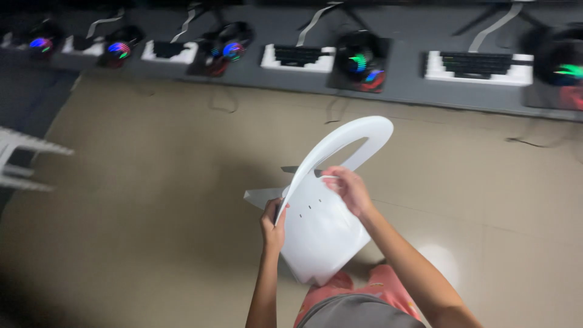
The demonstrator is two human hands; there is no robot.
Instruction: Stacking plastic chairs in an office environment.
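I hold a white plastic chair point(322, 234) in front of me, above the tan tiled floor. Its curved backrest point(358, 136) arches up and away from me, and its seat faces my body. My left hand point(272, 226) grips the left edge of the chair back. My right hand point(347, 189) is closed on the chair where the backrest meets the seat. One chair leg point(262, 197) sticks out to the left behind my left hand. The frame is blurred by motion.
A long grey desk point(401, 79) runs along the far side with several keyboards point(477, 64), glowing headsets point(361, 61) and cables. Another white plastic chair point(18, 161) shows at the left edge. Tan floor tiles point(152, 200) lie between.
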